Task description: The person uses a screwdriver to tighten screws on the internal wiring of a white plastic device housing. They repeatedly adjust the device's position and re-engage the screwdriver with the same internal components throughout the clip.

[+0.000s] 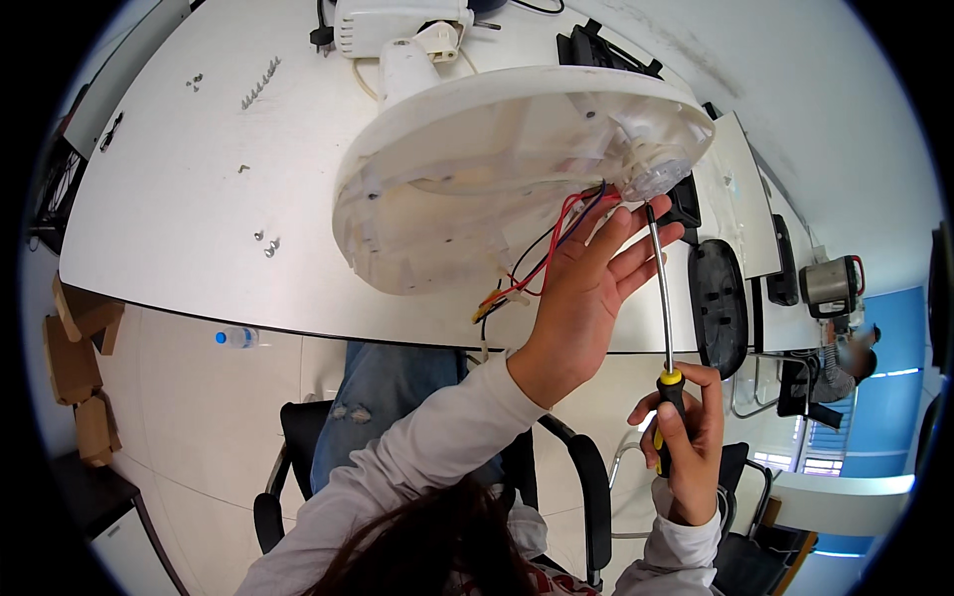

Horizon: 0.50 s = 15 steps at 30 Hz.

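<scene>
A white oval plastic base stands tilted, underside toward me, its round clear-and-white fitting at the right, with red, blue and black wires hanging out. My left hand is curled beside this fitting and the wires, around the screwdriver's tip; what its fingertips grip is hidden. My right hand is closed on the yellow-and-black handle of a screwdriver, whose long shaft reaches up to the fitting.
A white housing, screws and black parts lie on the white table. Below are a bottle, cardboard and chairs. A seated person is at far right, near a steel pot.
</scene>
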Motion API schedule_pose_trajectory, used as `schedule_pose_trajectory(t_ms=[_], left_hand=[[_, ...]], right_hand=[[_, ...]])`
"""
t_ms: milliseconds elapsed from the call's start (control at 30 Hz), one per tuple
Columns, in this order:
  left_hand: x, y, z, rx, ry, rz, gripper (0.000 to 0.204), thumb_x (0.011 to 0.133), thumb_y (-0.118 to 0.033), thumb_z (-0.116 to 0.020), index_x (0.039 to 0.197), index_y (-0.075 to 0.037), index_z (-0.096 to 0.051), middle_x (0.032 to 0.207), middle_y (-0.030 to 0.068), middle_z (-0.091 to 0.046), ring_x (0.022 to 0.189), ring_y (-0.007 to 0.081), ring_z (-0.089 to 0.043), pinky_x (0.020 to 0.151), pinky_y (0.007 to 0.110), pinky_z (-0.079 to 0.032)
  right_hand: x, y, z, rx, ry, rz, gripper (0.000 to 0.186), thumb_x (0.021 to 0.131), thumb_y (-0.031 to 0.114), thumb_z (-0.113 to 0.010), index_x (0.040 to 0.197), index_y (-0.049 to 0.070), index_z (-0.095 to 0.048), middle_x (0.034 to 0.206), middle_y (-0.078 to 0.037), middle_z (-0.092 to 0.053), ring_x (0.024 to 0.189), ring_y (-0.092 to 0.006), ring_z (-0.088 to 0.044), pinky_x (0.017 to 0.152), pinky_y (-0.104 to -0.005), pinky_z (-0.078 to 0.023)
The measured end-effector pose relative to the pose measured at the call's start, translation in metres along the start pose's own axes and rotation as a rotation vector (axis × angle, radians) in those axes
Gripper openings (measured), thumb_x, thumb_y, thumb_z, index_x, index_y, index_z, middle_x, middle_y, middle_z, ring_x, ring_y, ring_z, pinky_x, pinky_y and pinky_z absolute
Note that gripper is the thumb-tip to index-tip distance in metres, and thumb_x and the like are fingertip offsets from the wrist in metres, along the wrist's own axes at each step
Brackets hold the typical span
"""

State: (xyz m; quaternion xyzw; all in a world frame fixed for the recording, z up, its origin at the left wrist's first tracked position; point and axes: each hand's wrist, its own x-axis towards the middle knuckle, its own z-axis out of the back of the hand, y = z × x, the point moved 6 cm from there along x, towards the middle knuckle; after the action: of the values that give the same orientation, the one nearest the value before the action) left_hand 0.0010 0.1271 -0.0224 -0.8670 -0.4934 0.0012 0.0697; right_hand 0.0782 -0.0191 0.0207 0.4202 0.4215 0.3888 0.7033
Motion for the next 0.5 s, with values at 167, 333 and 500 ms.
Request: schedule_pose_trajectory(t_ms=[167, 333, 500], left_hand=[[0.002, -0.001, 0.004, -0.011, -0.005, -0.008, 0.017, 0.091, -0.019, -0.054, 0.107, -0.014, -0.053, 0.125, 0.0135, -0.052, 0.118, 0.0292, -0.050, 0.103, 0.038, -0.035], [0.002, -0.001, 0.003, -0.023, -0.040, -0.012, 0.017, 0.089, -0.016, -0.056, 0.106, -0.014, -0.055, 0.123, 0.0128, -0.054, 0.116, 0.0289, -0.051, 0.103, 0.038, -0.036], [0.003, -0.001, 0.004, 0.016, -0.056, -0.011, 0.020, 0.090, -0.017, -0.057, 0.109, -0.015, -0.054, 0.122, 0.0120, -0.054, 0.114, 0.0271, -0.053, 0.101, 0.037, -0.038]], right_hand=[[-0.001, 0.006, 0.003, -0.136, -0.062, 0.003, 0.031, 0.091, 0.011, -0.051, 0.119, 0.005, -0.037, 0.078, -0.012, -0.061, 0.046, -0.0056, -0.042, 0.045, -0.0181, -0.033], [-0.003, 0.023, 0.006, -0.498, -0.170, 0.081, 0.030, 0.090, 0.010, -0.053, 0.117, 0.002, -0.043, 0.076, -0.011, -0.062, 0.051, -0.0109, -0.051, 0.047, -0.0228, -0.039], [-0.008, 0.030, -0.005, -0.929, -0.325, 0.444, 0.032, 0.086, 0.008, -0.058, 0.116, 0.000, -0.049, 0.078, -0.016, -0.061, 0.061, -0.0285, -0.061, 0.053, -0.0327, -0.046]])
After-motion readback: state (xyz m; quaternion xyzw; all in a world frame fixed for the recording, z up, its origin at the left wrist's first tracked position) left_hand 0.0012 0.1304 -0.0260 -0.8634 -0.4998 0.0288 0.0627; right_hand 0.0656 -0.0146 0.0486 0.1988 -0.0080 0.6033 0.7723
